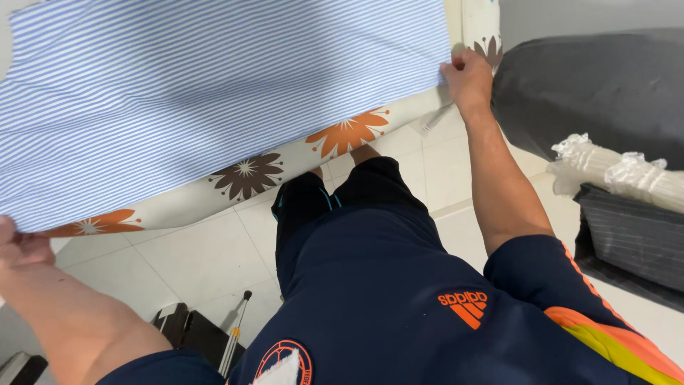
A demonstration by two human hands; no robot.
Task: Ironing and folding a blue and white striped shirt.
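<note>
A blue and white striped cloth (214, 93) lies spread over an ironing board with a flowered cover (249, 175). My left hand (21, 246) pinches the cloth's near left corner at the board's edge. My right hand (467, 75) grips the cloth's near right corner, fingers closed on the fabric. Both arms are stretched wide apart, holding the near edge of the cloth taut along the board.
White floor tiles (199, 257) lie below the board. A dark grey sofa (591, 85) stands at the right, with a clear plastic-wrapped bundle (613, 171) and a dark striped fabric (634, 235) on it. Dark objects and a thin stick (235, 331) sit at lower left.
</note>
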